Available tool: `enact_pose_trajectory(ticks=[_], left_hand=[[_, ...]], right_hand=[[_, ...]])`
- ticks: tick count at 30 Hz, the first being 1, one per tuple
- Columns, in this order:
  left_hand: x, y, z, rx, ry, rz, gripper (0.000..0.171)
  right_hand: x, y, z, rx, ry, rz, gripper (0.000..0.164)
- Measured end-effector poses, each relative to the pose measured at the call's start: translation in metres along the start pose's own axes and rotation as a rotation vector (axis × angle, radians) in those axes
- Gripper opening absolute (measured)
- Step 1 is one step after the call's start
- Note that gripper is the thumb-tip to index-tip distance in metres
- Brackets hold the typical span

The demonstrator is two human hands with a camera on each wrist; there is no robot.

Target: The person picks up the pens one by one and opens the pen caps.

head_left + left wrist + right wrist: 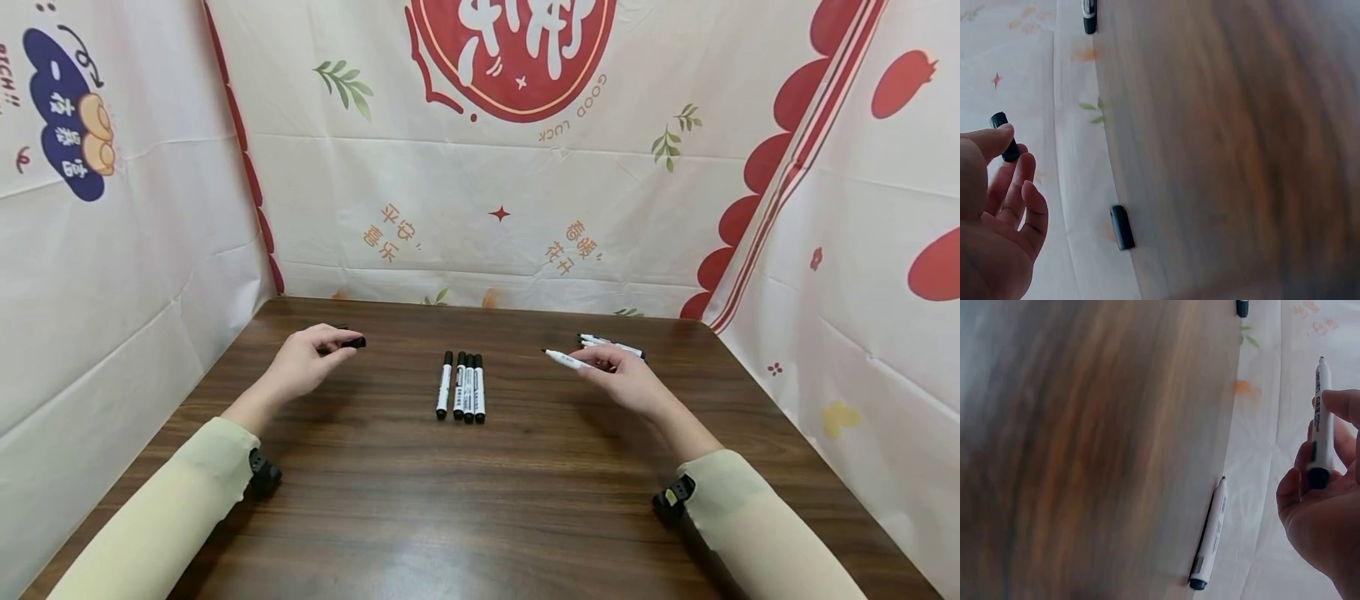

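Note:
At the left of the table my left hand (307, 360) pinches a small black marker cap (1000, 128) between thumb and fingers. A second black cap (1122, 227) lies on the table near that hand in the left wrist view. Over on the right, my right hand (626, 379) holds a white marker (1323, 434) with its dark tip bare, pointing left in the head view. Behind this hand lie white markers (613, 342), partly hidden by it; the right wrist view shows an uncapped marker (1211, 536) on the table. The two hands are well apart.
Several capped white markers (468, 387) lie side by side mid-table, between the hands, the leftmost slightly apart. The brown wood-grain table (450, 500) ends at a printed cloth backdrop (480, 192), with cloth walls on both sides. Small black cameras sit on both wrists.

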State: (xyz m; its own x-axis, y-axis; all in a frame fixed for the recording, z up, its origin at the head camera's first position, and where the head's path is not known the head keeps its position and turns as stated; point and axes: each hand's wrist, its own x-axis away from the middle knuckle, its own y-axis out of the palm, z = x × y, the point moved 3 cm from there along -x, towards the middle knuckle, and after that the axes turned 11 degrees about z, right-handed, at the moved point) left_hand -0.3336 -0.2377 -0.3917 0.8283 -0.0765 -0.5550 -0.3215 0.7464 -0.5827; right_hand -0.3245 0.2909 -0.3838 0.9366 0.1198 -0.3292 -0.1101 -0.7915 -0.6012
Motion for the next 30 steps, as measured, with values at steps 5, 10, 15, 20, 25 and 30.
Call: enact_pose_trajectory(ticks=[5, 10, 15, 20, 25, 30], left_hand=[[-0.002, -0.010, -0.016, -0.056, -0.025, -0.031, 0.028], [-0.004, -0.019, -0.034, -0.120, -0.081, -0.087, 0.031], [-0.005, -0.025, -0.050, -0.175, -0.119, -0.146, 0.033], [-0.008, -0.027, -0.064, -0.219, -0.122, -0.211, 0.031], [-0.010, -0.029, -0.071, -0.232, -0.149, -0.254, 0.029], [-0.011, -0.029, -0.072, -0.240, -0.144, -0.293, 0.030]], right_hand=[[-0.003, -0.007, 0.009, 0.052, 0.003, 0.000, 0.028], [-0.006, -0.013, 0.018, 0.108, 0.005, -0.016, 0.028], [-0.008, -0.016, 0.027, 0.162, 0.010, -0.032, 0.026], [-0.011, -0.019, 0.035, 0.211, -0.004, -0.050, 0.024], [-0.012, -0.020, 0.041, 0.269, 0.008, -0.085, 0.021], [-0.012, -0.023, 0.048, 0.357, 0.030, -0.148, 0.021]])
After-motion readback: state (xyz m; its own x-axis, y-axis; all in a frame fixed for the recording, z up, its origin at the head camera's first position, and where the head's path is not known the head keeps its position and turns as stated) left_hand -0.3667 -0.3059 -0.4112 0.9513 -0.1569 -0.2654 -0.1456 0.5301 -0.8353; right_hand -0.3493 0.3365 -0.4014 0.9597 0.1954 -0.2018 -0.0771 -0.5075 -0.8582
